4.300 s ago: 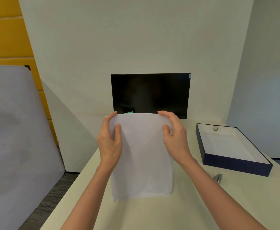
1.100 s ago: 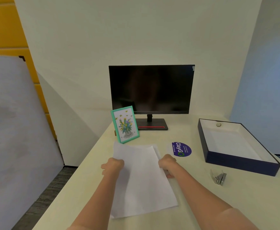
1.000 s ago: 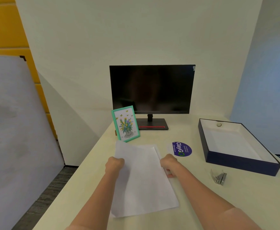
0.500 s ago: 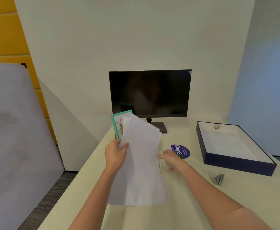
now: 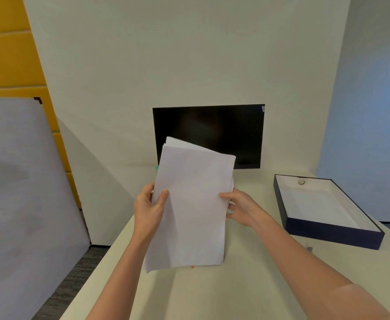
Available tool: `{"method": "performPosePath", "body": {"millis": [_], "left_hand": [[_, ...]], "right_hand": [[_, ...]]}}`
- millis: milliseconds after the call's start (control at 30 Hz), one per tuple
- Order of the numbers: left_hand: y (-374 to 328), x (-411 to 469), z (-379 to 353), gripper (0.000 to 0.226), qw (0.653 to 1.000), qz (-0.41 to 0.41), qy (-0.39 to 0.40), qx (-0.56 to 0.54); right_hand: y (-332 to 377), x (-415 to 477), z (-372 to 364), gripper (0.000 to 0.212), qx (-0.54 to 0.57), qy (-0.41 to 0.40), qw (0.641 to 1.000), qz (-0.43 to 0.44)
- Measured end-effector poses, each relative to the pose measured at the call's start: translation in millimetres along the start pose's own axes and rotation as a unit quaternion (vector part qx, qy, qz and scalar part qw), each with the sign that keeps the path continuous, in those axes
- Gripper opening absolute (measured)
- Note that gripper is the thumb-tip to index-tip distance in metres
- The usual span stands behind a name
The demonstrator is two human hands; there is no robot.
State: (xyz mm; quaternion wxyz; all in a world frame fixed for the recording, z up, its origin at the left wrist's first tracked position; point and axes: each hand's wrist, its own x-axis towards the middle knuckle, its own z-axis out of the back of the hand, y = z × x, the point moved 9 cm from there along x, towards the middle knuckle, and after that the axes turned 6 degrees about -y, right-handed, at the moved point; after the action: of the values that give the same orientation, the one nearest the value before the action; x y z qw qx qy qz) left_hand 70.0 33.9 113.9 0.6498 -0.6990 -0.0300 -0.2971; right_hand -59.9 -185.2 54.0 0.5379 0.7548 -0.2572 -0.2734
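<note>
Sheets (image 5: pixel 191 204) lifted upright off table, left hand (image 5: pixel 149 207) and right hand (image 5: pixel 241 207) gripping their side edges

The sheets of paper (image 5: pixel 190 204) cover the corner of the monitor (image 5: pixel 224 130) at its 7 o'clock, and all but a green sliver (image 5: pixel 157 168) at their own 10 o'clock edge. At the 12 o'clock end of the box (image 5: pixel 332 236), a round thing (image 5: pixel 301 182) is too small to tell. At its 7 o'clock, a metal piece (image 5: pixel 309 248) is mostly behind the right arm (image 5: pixel 293 257).
</note>
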Motion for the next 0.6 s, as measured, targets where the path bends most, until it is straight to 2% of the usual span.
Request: {"method": "performPosePath", "body": {"millis": [100, 167, 233, 267, 333, 400, 467, 600], "left_hand": [[-12.8, -0.6, 1.2, 0.024, 0.998, -0.044, -0.023, 0.031], [-21.2, -2.0, 0.8, 0.047, 0.997, -0.057, -0.039, 0.040], [-22.3, -1.0, 0.3, 0.070, 0.998, -0.036, -0.045, 0.025], [-18.5, 0.5, 0.1, 0.074, 0.999, -0.014, -0.043, 0.005], [-8.3, 3.8, 1.1, 0.065, 0.996, 0.051, -0.034, -0.068], [0.5, 5.9, 0.6, 0.043, 0.990, 0.094, -0.018, -0.103], [-3.1, 3.4, 2.2, 0.022, 0.993, 0.076, -0.013, -0.085], [-20.4, -5.6, 8.1, 0.011, 0.996, 0.016, -0.084, -0.001]], "right_hand": [[18.1, -3.7, -4.6, 0.041, 0.026, 0.010, 0.998, 0.053], [31.2, -8.9, -12.6, 0.042, 0.030, 0.032, 0.996, 0.079], [42.8, -14.8, -17.8, 0.040, 0.022, 0.038, 0.994, 0.101], [47.4, -17.3, -18.9, 0.038, 0.013, 0.038, 0.993, 0.108], [51.5, -22.3, -19.4, 0.034, -0.005, 0.051, 0.993, 0.108], [50.1, -26.3, -17.6, 0.032, -0.050, 0.064, 0.992, 0.099], [51.0, -29.9, -16.1, 0.026, -0.091, 0.048, 0.989, 0.110], [63.7, -41.3, -14.3, 0.024, -0.094, -0.039, 0.976, 0.190]]}}
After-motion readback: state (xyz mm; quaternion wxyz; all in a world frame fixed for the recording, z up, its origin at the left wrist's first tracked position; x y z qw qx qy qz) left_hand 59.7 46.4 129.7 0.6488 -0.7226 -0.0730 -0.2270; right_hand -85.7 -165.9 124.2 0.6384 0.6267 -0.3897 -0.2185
